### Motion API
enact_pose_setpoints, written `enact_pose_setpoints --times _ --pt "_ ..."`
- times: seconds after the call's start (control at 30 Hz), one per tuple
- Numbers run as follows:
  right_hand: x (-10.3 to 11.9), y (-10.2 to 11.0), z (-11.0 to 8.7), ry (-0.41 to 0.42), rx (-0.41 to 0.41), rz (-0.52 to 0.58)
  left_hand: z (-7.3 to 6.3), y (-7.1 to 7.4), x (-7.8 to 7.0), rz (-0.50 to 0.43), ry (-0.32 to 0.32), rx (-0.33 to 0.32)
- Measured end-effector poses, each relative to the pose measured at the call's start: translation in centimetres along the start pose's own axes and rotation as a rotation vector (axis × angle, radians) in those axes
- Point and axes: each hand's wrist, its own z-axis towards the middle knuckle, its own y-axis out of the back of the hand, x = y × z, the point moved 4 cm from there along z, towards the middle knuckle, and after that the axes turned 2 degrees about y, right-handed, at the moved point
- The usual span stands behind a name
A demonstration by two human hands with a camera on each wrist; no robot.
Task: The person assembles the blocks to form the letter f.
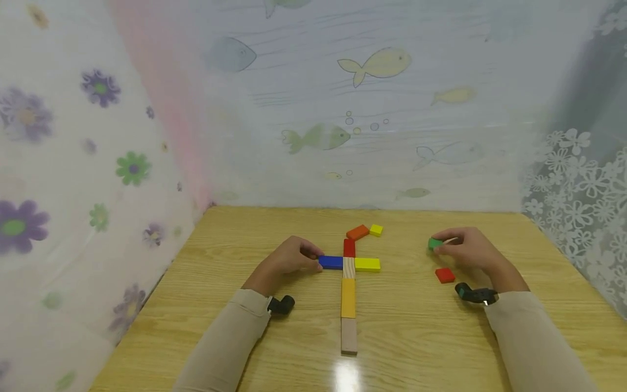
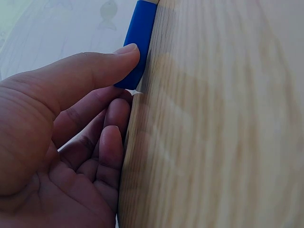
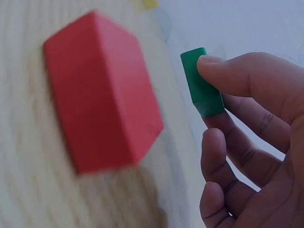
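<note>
My left hand (image 1: 289,256) pinches the outer end of a blue block (image 1: 331,262) between thumb and fingers, low on the table. The blue block's other end meets a striped wooden block (image 1: 349,267). A yellow block (image 1: 367,265) lies on that block's opposite side, and a red block (image 1: 349,247) adjoins its far side. Toward me run an orange-yellow block (image 1: 348,298) and a plain tan block (image 1: 349,335) in line. My right hand (image 1: 467,250) holds a small green block (image 3: 202,80) between thumb and fingers. A small red block (image 3: 102,95) lies on the table just below that hand.
An orange block (image 1: 357,232) lies slanted beyond the row, with a small yellow block (image 1: 376,230) at its right end. The wooden table (image 1: 220,337) ends at a fish-patterned curtain (image 1: 313,163) behind and a flowered one (image 1: 73,179) on the left.
</note>
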Motion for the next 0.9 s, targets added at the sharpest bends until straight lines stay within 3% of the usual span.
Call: enact_pose_setpoints --times 0.33,0.67,0.9 --pt "2.0 -0.8 1.3 0.05 -0.027 0.065 0.0 0.0 0.0 0.005 -0.002 -0.002" --pt "3.3 -2.4 3.0 -0.032 -0.103 0.056 0.0 0.0 0.0 -0.005 -0.002 -0.004" --pt "4.2 -3.4 4.0 -0.07 -0.114 0.076 0.0 0.0 0.0 -0.014 -0.008 0.006"
